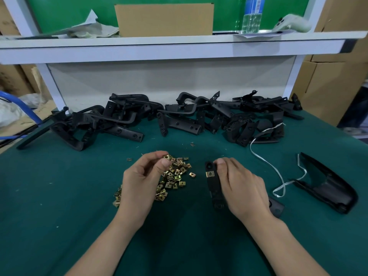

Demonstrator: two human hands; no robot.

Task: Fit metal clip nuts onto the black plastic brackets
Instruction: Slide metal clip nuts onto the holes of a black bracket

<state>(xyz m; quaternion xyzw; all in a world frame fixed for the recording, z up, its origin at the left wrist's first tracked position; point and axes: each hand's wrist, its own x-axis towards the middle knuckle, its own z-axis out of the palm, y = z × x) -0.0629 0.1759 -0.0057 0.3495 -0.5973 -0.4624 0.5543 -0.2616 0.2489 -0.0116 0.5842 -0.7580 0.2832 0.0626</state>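
A single clip nut (167, 156) is pinched between thumb and fingertips of the left hand (139, 182), held over the far edge of the pile of clip nuts (174, 179). The pile is spread loose on the green mat (59, 196), partly hidden under that hand.

A black plastic bracket (213, 188) is gripped by the right hand (241, 186): fingers curled round its right edge, thumb tip near its far end. The bracket is held lengthwise, pointing away from the person. Whether its near end touches the mat cannot be told.

A fitted clip nut (210, 173) is seen on the bracket's far part, just beside the thumb. A stray nut (192, 174) lies between pile and bracket. The hands are kept apart.

A heap of black brackets (179, 116) is stacked along the back of the mat. A white strap (266, 162) trails from the heap toward a black moulded cover (328, 186) at the right.

On the shelf (159, 44) above, a cardboard box (164, 19) and a water bottle (252, 14) are seen.
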